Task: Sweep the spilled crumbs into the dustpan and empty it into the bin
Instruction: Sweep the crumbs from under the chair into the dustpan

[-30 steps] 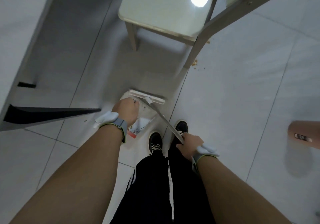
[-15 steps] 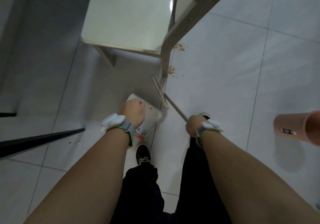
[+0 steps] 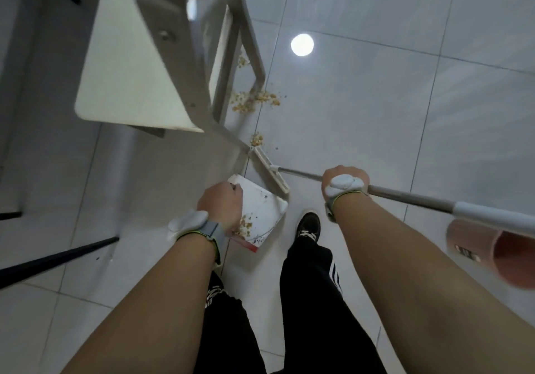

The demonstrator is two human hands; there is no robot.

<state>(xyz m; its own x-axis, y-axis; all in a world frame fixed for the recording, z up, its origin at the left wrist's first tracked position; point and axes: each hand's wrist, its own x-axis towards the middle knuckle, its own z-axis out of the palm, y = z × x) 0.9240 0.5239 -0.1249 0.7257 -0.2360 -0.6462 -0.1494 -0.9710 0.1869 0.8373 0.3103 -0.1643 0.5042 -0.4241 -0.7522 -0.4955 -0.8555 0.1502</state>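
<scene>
1. Since the earlier frame the broom head has swung right of the chair leg and the view has tipped forward, bringing more crumbs into sight; the right hand has slid further out along the handle.
2. Nearest the camera are the person's black trousers and one black shoe planted on the pale tiled floor.
3. The left hand grips the dustpan; its fingers curl under the hand, round the pan's near edge, and are mostly hidden.
4. The dustpan is white with a red rear edge and is tipped toward the chair. A small heap of crumbs lies in it beside the left hand.
5. The right hand's fingers are wrapped round the broom handle, which runs from the lower right up to the head.
6. The broom head lies just beyond the dustpan's far corner, close to the chair leg; whether it touches the pan cannot be told.
7. A pink bin stands at the right edge, under the handle's end.
8. A small clump of crumbs sits just beyond the broom head.
9. Farther on, the main pile lies round the far leg of the chair, with a few more bits behind it.
</scene>
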